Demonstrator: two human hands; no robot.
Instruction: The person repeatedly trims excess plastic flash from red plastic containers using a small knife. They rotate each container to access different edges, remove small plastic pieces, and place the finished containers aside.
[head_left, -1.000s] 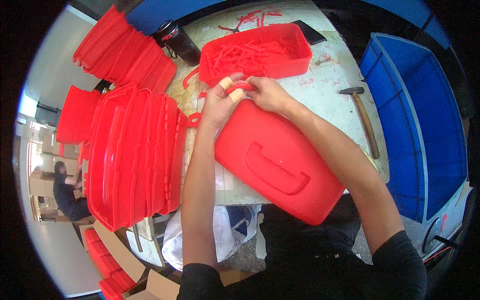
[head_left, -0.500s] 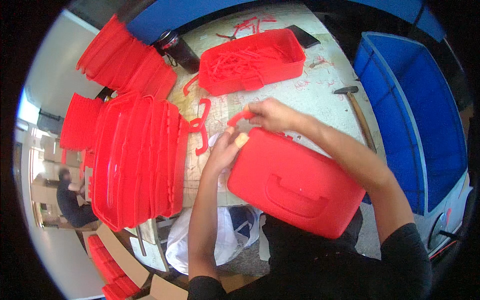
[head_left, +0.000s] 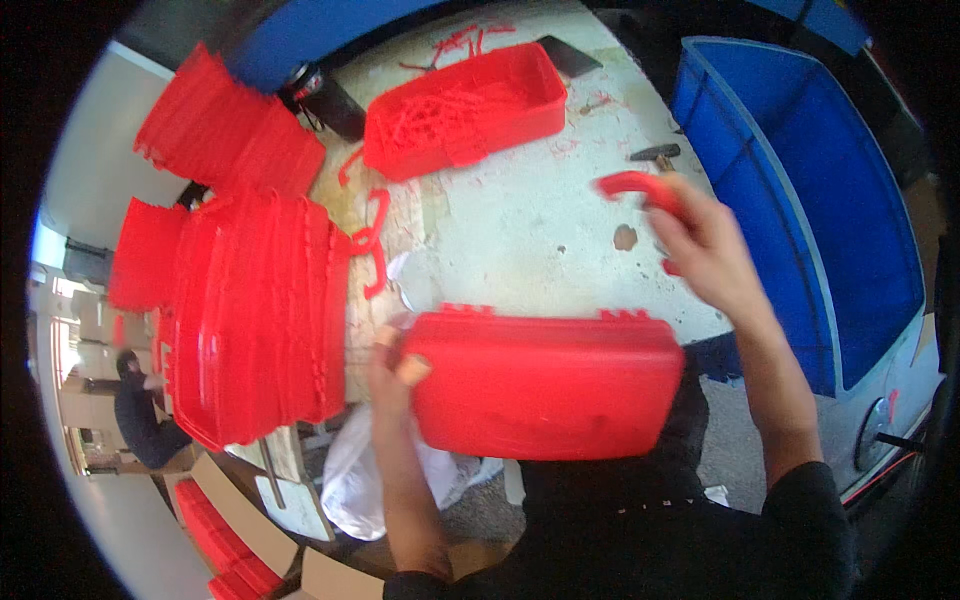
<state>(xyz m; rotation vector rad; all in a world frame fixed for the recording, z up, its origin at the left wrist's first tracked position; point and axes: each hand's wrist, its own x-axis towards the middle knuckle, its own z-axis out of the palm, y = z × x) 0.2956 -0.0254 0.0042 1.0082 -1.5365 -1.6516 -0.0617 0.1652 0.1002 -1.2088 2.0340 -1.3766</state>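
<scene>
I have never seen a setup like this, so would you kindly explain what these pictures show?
There is no machine here: a person works with two bare hands. The view comes from the left one of two wide cameras worn on the head, looking down, so straight edges look bent.

The left hand holds the left end of a red case at the near edge of the table. The right hand has a red handle in its grip, raised over the table's right side.

On the table lie a red tub of red strips, a hammer, a black cup and stacked red shells. A blue bin stands to the right.
</scene>
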